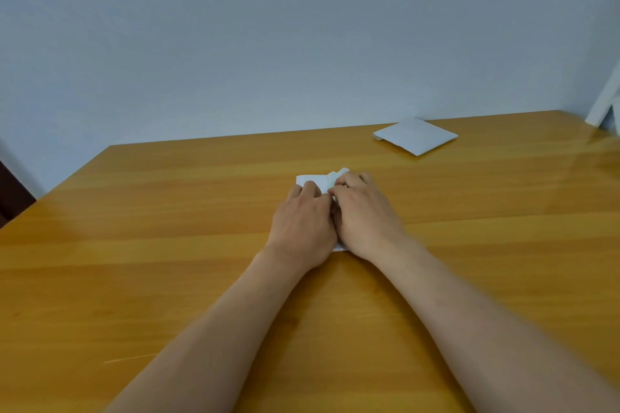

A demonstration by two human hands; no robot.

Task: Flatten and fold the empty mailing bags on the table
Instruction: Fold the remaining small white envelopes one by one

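the left hand [302, 225] and right hand [364, 216] lie side by side, touching, palms down on a small white mailing bag [318, 183] in the middle of the wooden table [167, 245]. both hands have their fingers curled onto the bag, the right fingertips [339, 186] pinching a crumpled edge at its far side; most of the bag is hidden beneath them. well beyond the right hand, a second white bag [416, 136] lies flat, folded, near the table's far edge by the wall [268, 27].
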